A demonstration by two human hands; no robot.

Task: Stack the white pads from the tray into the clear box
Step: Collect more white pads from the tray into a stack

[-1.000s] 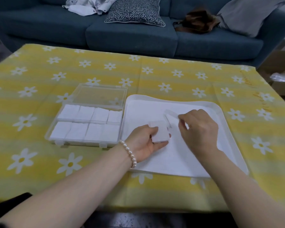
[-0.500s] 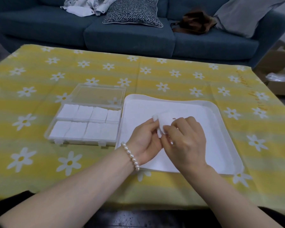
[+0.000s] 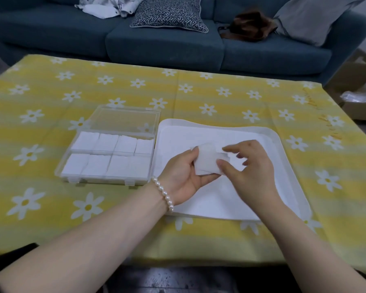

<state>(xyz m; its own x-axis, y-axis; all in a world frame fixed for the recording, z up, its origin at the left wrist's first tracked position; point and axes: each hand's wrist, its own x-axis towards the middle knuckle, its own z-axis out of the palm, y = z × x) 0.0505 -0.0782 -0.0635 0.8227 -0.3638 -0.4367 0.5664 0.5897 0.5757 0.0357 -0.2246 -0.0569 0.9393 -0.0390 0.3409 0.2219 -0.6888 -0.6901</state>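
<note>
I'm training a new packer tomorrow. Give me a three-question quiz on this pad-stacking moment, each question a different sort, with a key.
1. True or false: the left hand and the right hand both hold the white pads above the tray.
2. Multiple choice: the lid of the clear box is A) shut, B) open, lying flat behind it, C) missing.
3. Fill in: the pads in the box lie in ___ rows.

Key: 1 true; 2 B; 3 two.
</note>
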